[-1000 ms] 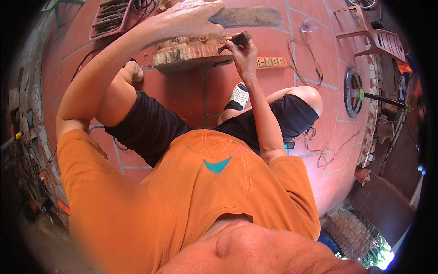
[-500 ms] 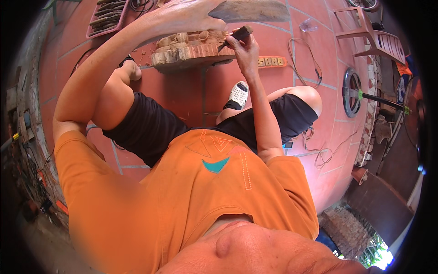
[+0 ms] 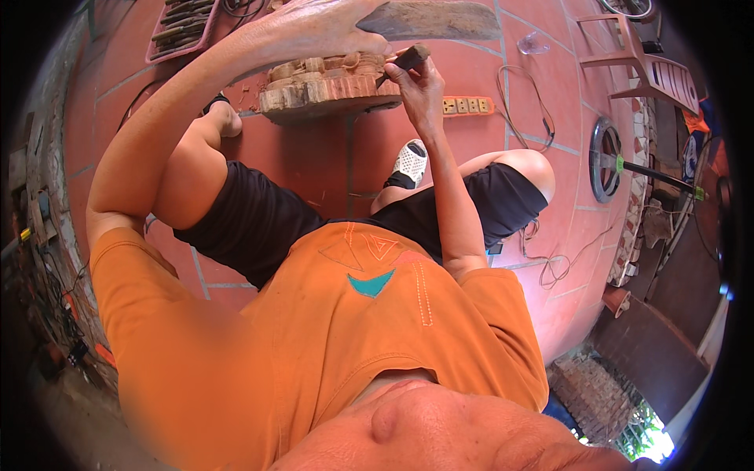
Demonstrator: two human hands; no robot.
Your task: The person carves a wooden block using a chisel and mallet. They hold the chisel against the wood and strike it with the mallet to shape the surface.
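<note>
My left hand reaches across the top of the view, its fingers closed around a flat, worn wooden mallet that extends to the right. Just below the mallet, my right hand grips a chisel with a dark wooden handle. The chisel slants down to the left, its tip at the right side of a thick wood carving. Rounded carved shapes show on the carving's upper face, and its rough edge faces me. My left forearm and hand hide part of the carving's far side.
A pink tray of several long-handled tools lies at the far left on red tiles. Right of the carving are an orange power strip and a loose cable. A plastic chair and a dark wheel-shaped base with a pole stand farther right.
My left elbow has shifted slightly outward to the left. The right hand and chisel have moved a little to the left; both hands keep their grips.
</note>
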